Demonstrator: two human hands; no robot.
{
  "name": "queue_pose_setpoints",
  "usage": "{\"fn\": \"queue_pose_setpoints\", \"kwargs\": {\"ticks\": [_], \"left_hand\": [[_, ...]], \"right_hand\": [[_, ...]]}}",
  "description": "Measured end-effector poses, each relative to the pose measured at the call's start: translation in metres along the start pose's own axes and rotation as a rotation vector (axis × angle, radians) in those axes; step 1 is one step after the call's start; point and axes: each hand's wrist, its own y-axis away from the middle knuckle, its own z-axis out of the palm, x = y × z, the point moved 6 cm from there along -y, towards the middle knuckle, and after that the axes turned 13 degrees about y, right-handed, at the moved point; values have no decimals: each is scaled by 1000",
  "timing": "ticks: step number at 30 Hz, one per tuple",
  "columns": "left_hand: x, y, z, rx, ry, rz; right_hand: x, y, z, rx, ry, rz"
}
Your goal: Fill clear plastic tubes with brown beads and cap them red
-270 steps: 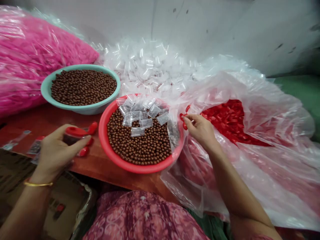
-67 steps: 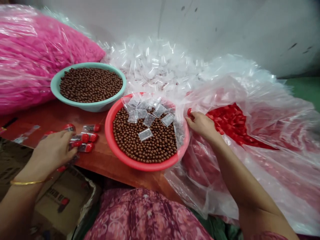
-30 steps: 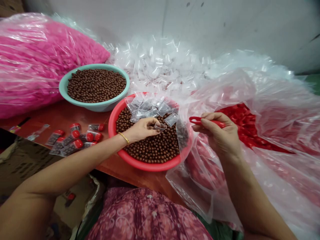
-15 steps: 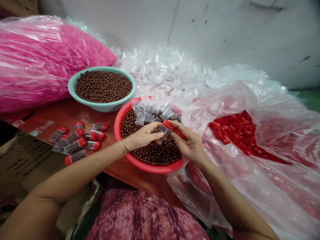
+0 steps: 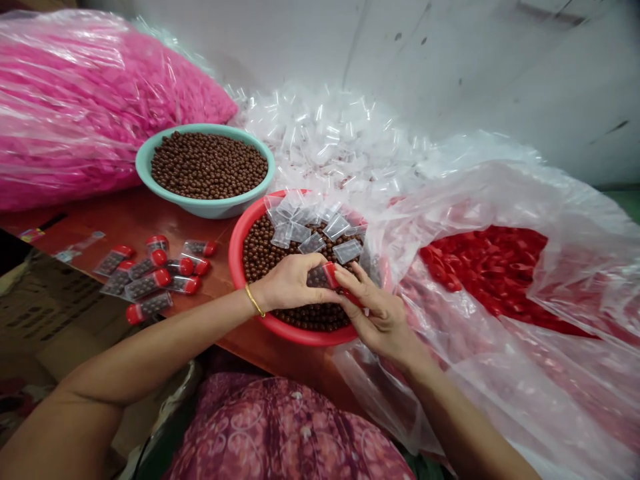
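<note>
Both hands meet over the front half of a red bowl [image 5: 239,267], working on one small clear plastic container [image 5: 316,277]. The left hand [image 5: 290,283], a gold bangle [image 5: 255,301] at its wrist, holds the container's body between thumb and fingers, closed narrowly around it. The right hand [image 5: 377,310] has its thumb and fingertips drawn in on the red cap [image 5: 330,273] at the container's right end; whether the cap is fully seated is hidden by the fingers. Beneath the hands, glossy brown balls [image 5: 260,250] fill the bowl, with loose clear containers [image 5: 337,227] lying on them, mostly toward the far side. To the left on the red-brown tabletop [image 5: 120,217], a loose cluster of filled containers [image 5: 145,283] with red caps lies near the edge, the pieces pointing various ways, several touching. Behind them stands a turquoise bowl [image 5: 210,207] heaped with the same kind of brown balls, just beside a large clear bag of pink pieces [image 5: 100,100]. A heap of clear plastic pieces [image 5: 320,133] spreads along the wall [image 5: 475,67]. On the right, an open translucent bag [image 5: 465,200] shows red plastic pieces [image 5: 495,267] inside, its near folds overlapping the red bowl's right side.
</note>
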Motion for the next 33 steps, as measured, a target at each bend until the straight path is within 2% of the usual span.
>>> {"fn": "queue_pose_setpoints", "kwargs": {"ticks": [4,8,11,14,16,19,22,26,28,30,33], "left_hand": [[4,0,2,-13,-197,-18],[5,-4,1,63,-289,-66],[8,-6,8,15,-306,-11],[9,-7,14,-36,-377,57],[8,-6,16,-44,-423,71],[5,-4,17,-64,-478,91],[4,-2,18,-55,-555,119],[3,-1,18,-56,-651,183],[7,0,18,-57,-673,225],[16,4,14,-25,-650,261],[30,26,-11,118,-546,252]], "right_hand": [[-4,1,-2,-7,20,-12],[-3,-13,-6,58,109,-55],[15,-29,-9,247,18,138],[35,-39,5,352,-223,400],[38,-44,20,305,-318,457],[40,-48,35,187,-363,462],[43,-48,41,85,-363,441],[32,-50,43,48,-291,361],[22,-53,40,65,-241,310],[20,-56,30,116,-234,322],[44,-50,-4,203,-194,451]]}}
